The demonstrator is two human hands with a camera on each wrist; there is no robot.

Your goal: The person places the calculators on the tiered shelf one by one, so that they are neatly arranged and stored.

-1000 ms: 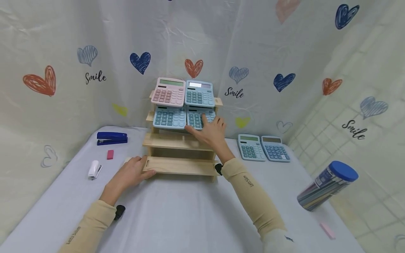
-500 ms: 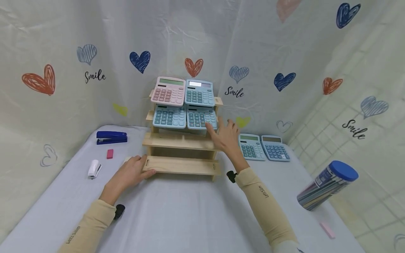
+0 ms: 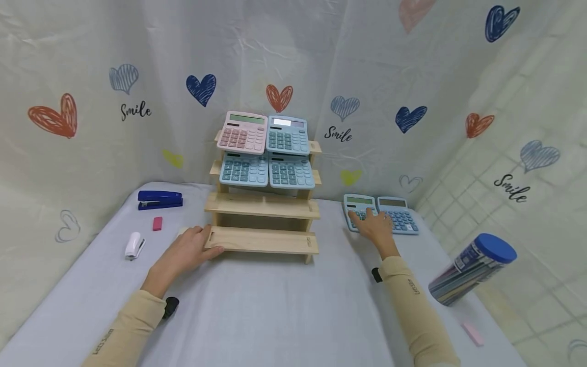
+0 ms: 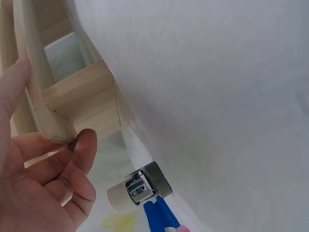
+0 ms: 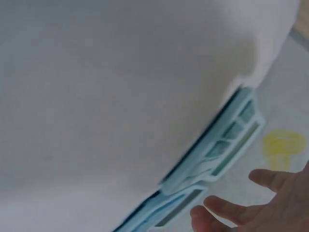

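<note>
My left hand (image 3: 188, 250) grips the left end of the lowest tier of a stepped wooden display stand (image 3: 261, 205); the left wrist view shows its thumb on the board (image 4: 36, 108) and fingers curled at the corner. A pink calculator (image 3: 243, 133) and a light blue calculator (image 3: 288, 136) lean on the top tier, with two blue ones, one of them the left calculator (image 3: 244, 169), below. Over a light blue calculator (image 3: 359, 201) on the table hovers my right hand (image 3: 378, 229), fingers spread, partly hiding its keys. Another blue calculator (image 3: 407, 222) lies beside it.
At left lie a blue stapler (image 3: 160, 200), a pink eraser (image 3: 157, 224) and a white stapler (image 3: 134, 245). A clear tub with a blue lid (image 3: 495, 248) stands at right, near a pale pink bar (image 3: 473, 334). A printed curtain (image 3: 284, 51) hangs behind.
My right hand has left the lower right calculator on the stand and moved right to the pair on the table. My left hand stays on the stand.
</note>
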